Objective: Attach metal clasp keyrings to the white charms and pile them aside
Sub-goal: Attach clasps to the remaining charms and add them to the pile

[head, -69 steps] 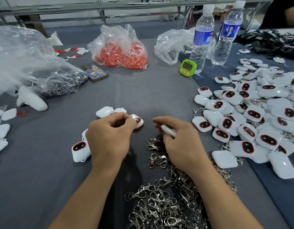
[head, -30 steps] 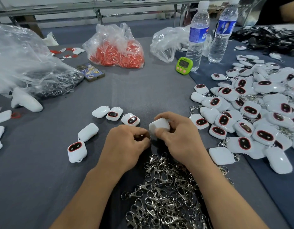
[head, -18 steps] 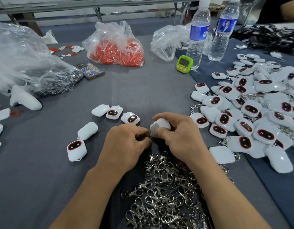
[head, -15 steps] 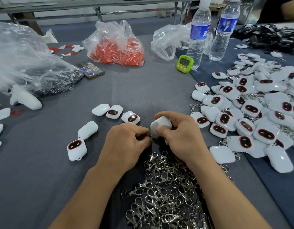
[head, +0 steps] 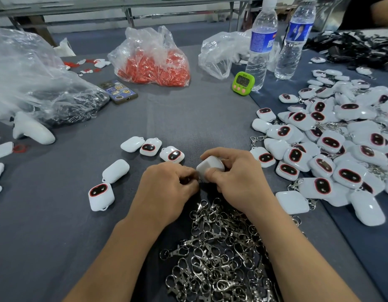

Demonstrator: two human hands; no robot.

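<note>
From the head view, both hands meet at the middle of the grey table [head: 58, 236], just beyond a heap of metal clasp keyrings [head: 221, 253] that lies between the forearms. The right hand [head: 238, 177] grips a white charm [head: 210, 165], thumb across its near face and fingers curled round its far side, so the charm is raised a little above the cloth with its plain back showing. The left hand [head: 166, 188] is curled with its fingertips drawn in against the charm's lower left edge. Whatever they pinch is hidden behind the knuckles, so I cannot tell whether that hand holds a clasp. To the left lie five loose charms [head: 150, 147], three in a row just beyond the left hand and two nearer, apart from one another. To the right spreads a big pile of finished charms [head: 341, 149], many face up with dark oval marks, and clasps show at several edges. Farther back sit a clear bag of red pieces [head: 153, 64], a phone [head: 117, 91] lying flat, a green timer [head: 243, 82] and two water bottles [head: 261, 42] standing upright. At far left a large crumpled plastic bag [head: 31, 83] lies over dark contents, with a white handle-shaped object [head: 31, 129] just in front of it.
</note>
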